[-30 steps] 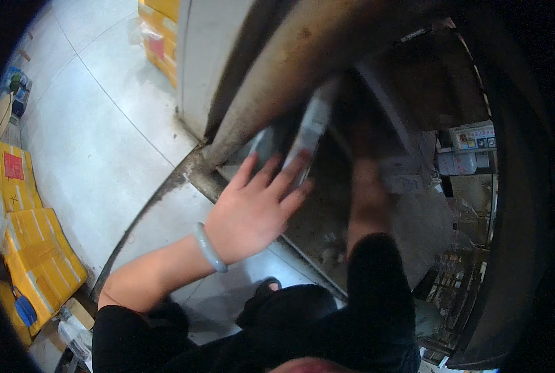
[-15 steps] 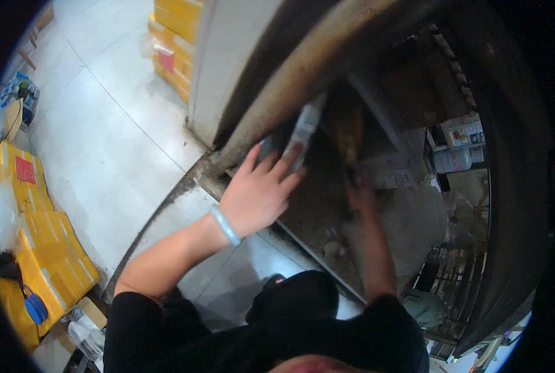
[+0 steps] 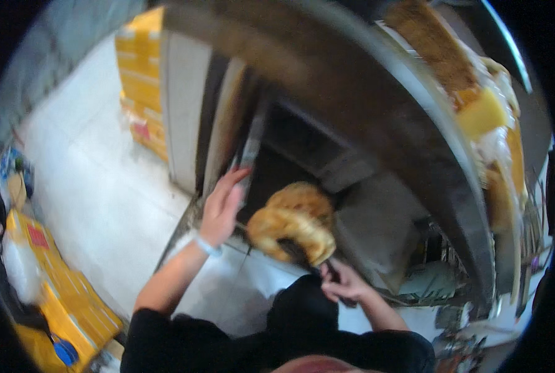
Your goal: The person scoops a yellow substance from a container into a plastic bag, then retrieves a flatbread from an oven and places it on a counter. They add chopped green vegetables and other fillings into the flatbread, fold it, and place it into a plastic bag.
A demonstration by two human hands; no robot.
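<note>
My left hand (image 3: 220, 208) is raised with fingers extended, at or very near a grey metal strip (image 3: 250, 146) at the left side of a dark, grimy opening (image 3: 280, 165). My right hand (image 3: 342, 286) grips the dark handle of a utensil (image 3: 295, 250), whose far end is partly hidden among round golden-brown flatbreads (image 3: 274, 225). The breads sit just outside or at the mouth of the dark opening, between my hands.
Yellow taped boxes (image 3: 66, 286) lie at the lower left, with another stack (image 3: 140, 56) beyond a grey panel (image 3: 184, 105). A curved metal edge (image 3: 414, 130) arches over the opening; bread pieces and a yellow block (image 3: 482, 115) rest on top at right. Pale tiles (image 3: 78, 161) floor the left.
The golden flatbreads have come into view on the utensil. My right hand has moved down out of the dark interior toward me. The view has shifted, showing the top surface at right.
</note>
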